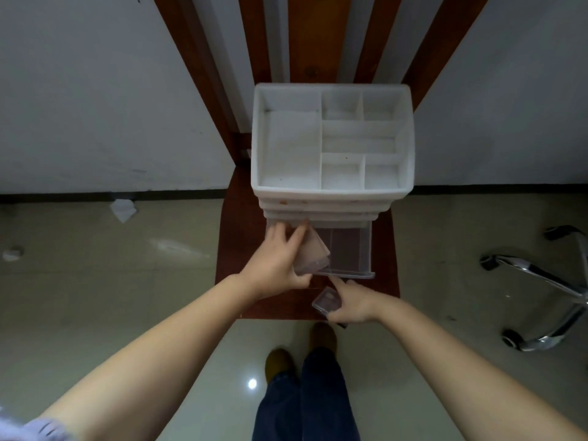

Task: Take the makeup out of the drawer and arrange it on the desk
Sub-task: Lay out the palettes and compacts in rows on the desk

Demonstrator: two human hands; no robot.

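A white plastic organizer (332,189) with several empty top compartments stands on a small dark red-brown desk (386,249). Its clear bottom drawer (350,249) is pulled out toward me. My left hand (273,265) grips a clear flat makeup case (313,251) and holds it tilted over the drawer's left side. My right hand (350,302) pinches a smaller clear square case (326,299) just in front of the drawer, low over the desk surface.
The desk's front edge (276,318) lies just below my hands, with my shoes and legs (305,386) beneath it. A chrome chair base (541,297) stands on the floor at right. Crumpled paper (124,210) lies on the floor at left by the wall.
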